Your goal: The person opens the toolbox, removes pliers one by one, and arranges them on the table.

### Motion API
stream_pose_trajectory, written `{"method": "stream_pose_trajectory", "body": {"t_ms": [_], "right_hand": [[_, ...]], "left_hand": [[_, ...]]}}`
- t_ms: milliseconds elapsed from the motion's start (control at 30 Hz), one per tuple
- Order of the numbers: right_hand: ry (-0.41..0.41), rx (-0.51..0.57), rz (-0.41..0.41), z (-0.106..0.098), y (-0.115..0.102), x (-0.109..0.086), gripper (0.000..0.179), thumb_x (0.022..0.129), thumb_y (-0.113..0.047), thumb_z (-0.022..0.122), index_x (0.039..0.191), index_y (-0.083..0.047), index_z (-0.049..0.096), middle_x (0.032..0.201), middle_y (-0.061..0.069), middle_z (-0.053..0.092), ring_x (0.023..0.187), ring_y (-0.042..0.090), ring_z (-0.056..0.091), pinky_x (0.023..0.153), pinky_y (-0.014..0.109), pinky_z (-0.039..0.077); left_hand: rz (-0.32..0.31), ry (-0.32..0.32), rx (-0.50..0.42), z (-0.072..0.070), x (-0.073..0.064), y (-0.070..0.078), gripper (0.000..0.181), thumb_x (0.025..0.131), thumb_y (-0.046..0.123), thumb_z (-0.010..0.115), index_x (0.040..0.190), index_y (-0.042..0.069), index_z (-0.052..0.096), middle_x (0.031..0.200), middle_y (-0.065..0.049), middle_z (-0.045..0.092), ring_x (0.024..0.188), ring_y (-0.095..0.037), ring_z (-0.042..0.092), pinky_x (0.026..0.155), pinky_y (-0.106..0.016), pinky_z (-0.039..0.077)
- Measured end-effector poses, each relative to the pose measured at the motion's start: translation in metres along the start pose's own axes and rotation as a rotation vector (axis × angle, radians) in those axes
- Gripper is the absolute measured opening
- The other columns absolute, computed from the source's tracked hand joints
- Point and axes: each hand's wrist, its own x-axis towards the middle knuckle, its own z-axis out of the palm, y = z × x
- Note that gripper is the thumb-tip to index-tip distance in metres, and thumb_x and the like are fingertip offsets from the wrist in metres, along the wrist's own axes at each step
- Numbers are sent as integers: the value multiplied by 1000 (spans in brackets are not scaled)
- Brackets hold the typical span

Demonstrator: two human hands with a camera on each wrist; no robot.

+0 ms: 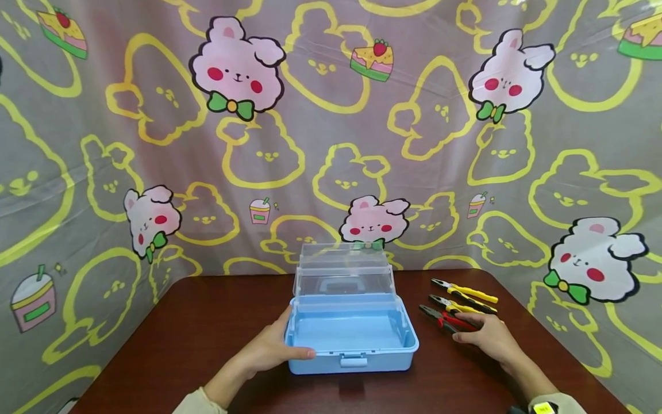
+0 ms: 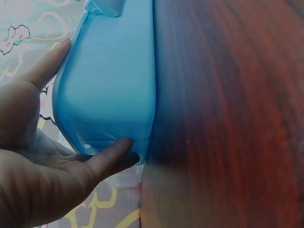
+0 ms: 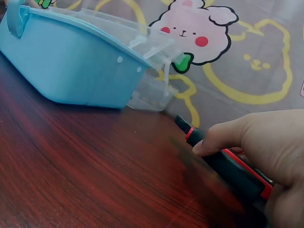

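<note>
A light blue plastic toolbox (image 1: 315, 364) stands on the table with its transparent lid (image 1: 343, 269) raised at the back. Its inside shows bare blue plastic. My left hand (image 1: 265, 349) grips the box's left end, thumb over the front rim and fingers along the side wall (image 2: 109, 71). To the right of the box, my right hand (image 1: 491, 334) holds red-and-black pliers (image 1: 443, 319) by their handles, jaws pointing away to the left. In the right wrist view the thumb presses on the black handle (image 3: 228, 168), while most of the other fingers are hidden.
Two yellow-and-black pliers (image 1: 472, 292) lie just beyond the red ones on the dark wooden table (image 1: 222, 310). A patterned curtain (image 1: 320, 132) with cartoon rabbits hangs behind and along both sides. The box has a front latch (image 1: 354, 361).
</note>
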Motion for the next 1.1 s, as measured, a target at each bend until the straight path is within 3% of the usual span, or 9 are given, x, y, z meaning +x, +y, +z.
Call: {"method": "stream_pose_trajectory", "body": {"t_ms": [300,567,800,1000,1100], "right_hand": [[-13,-181,-58,3,5,5,75,76,-44,92,134,-4,68,142,35,51,129,58,43,95,66,41],[-41,-171,-100,9,9,10,73,78,-46,90,137,-8,66,141,27,56,127,52,48,93,64,42],[-62,-155,-110,4,5,10,72,79,-45,90,136,-7,66,142,28,55,128,54,47,94,65,42],[-56,-185,-228,-7,5,9,66,81,-37,90,132,-3,67,134,26,61,124,51,52,93,63,44],[-8,-267,-286,-5,-2,8,63,84,-39,87,130,-1,68,130,24,64,122,50,55,93,63,45]], "left_hand": [[-19,17,14,-1,1,0,122,80,40,91,166,10,10,156,-22,41,128,-35,51,104,-57,40],[-40,32,10,-5,-4,-5,121,79,39,92,166,11,12,155,-22,42,126,-35,52,103,-59,41],[-32,24,19,-6,-2,-2,121,80,39,91,166,10,11,154,-22,42,125,-34,53,102,-57,41],[-7,13,49,-6,9,2,120,81,41,90,166,9,11,155,-22,42,126,-34,53,103,-56,41],[-22,-6,128,-8,8,2,120,82,45,87,166,6,11,152,-24,45,125,-31,54,102,-56,43]]}}
